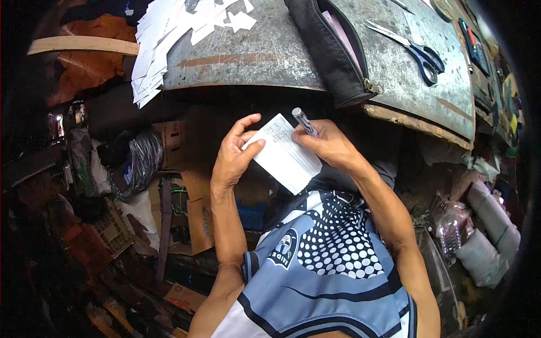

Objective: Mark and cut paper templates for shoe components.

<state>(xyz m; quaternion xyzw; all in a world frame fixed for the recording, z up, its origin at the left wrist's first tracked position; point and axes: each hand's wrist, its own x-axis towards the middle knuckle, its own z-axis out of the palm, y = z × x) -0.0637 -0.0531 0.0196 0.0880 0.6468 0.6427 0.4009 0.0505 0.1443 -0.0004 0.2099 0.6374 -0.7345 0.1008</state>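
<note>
A small white notepad (283, 156) with ruled lines and some handwriting near its upper end is held tilted in front of my body. My left hand (232, 151) grips its left edge, thumb on top, index finger raised off the paper. Closed around a silver-and-dark pen (303, 120), my right hand (329, 144) rests at the pad's upper right edge. The thumb lies by the paper there. The pen's back end points up and away; its tip is hidden behind the hand.
Ahead is a scratched metal tabletop (242, 62) bearing a black zipped pouch (332, 53), scissors (414, 50) and a pile of white paper pieces (169, 39). Cardboard (197, 211) and a black plastic bag (143, 160) lie at left. Wrapped bundles (490, 225) stand at right.
</note>
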